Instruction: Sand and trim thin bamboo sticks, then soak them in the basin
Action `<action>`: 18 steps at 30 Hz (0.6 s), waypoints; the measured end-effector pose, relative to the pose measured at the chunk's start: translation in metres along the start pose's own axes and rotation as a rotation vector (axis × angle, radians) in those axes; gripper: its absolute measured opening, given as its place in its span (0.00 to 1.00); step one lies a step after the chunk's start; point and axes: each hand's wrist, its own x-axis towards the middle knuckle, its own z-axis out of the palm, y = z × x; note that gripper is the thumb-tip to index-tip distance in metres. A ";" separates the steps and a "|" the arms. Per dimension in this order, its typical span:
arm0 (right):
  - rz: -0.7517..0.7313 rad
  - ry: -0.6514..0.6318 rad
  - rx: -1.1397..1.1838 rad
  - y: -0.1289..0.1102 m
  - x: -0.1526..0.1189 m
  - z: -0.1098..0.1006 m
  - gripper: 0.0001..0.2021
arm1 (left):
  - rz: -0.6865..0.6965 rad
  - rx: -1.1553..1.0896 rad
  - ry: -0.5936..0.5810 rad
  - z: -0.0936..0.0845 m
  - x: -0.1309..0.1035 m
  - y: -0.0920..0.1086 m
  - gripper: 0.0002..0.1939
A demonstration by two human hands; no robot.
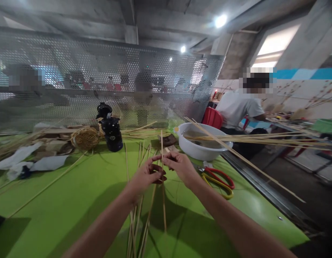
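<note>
In the head view, the right hand has thumb and finger together on a thin strip; the left hand curls around it, clamped or not I cannot tell. The step seems to be working this 1 strip at the grip; the next move likely calls for steady fingertips, clear of loose strips nearer the wearer.
</note>
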 end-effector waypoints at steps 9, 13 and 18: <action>-0.032 0.057 0.015 0.004 0.003 -0.013 0.07 | -0.074 0.068 0.072 0.004 0.004 -0.016 0.17; -0.101 0.124 -0.114 0.008 0.006 -0.018 0.05 | -0.069 0.149 0.147 -0.002 0.007 -0.013 0.16; -0.139 0.253 -0.127 0.003 0.009 -0.028 0.05 | -0.042 0.203 0.286 -0.021 0.011 -0.006 0.18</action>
